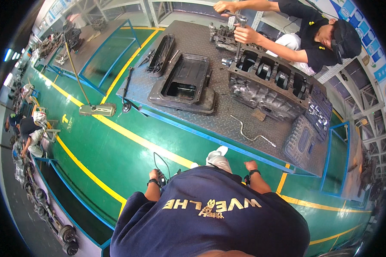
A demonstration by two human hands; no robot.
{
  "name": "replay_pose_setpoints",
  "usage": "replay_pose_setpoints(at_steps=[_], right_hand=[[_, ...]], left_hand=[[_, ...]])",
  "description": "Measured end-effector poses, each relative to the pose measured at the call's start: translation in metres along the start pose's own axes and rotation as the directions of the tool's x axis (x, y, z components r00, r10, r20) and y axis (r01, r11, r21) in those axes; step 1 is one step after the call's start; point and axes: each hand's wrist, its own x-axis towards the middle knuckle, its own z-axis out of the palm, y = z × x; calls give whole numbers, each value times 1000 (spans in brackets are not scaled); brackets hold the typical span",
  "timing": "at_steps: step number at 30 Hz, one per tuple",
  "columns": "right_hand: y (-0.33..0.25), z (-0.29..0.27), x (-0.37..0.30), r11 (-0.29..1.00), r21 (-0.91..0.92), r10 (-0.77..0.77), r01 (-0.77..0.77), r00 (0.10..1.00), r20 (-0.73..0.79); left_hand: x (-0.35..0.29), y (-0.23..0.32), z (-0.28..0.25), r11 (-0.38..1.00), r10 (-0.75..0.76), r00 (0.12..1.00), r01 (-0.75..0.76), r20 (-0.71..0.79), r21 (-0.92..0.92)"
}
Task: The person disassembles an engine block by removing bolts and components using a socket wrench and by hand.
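Low at my left side, my left hand (154, 174) hangs beside a small dark device (161, 177) with a looped black cable. Its fingers are too small and partly hidden to read, and I cannot tell whether it touches the device. My right hand (251, 165) is loosely curled at my right side, just short of the workbench (184, 124), with nothing visible in it. Across the bench, a co-worker grips a long-handled socket wrench (239, 43) with both hands above an upturned engine block (266, 88). A bent metal tube (248, 138) lies on the near bench edge.
An oil pan (186, 81) and a black tray of tools (162, 53) sit on the bench's left part. A ribbed cover (302, 139) lies at its right end. Over the green floor stands a mop (97, 110). More benches and people are at the left.
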Motion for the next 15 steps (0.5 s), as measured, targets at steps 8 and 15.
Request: replay_pose_setpoints(at_steps=[8,15], right_hand=[[2,1,5,1000,1,-8,8,1000,-21],[2,1,13,1000,10,1,-1,1000,26]], left_hand=[[1,6,6,999,-16,1000,15,22,33],[-5,16,27,997,-75,997,75,30,15]])
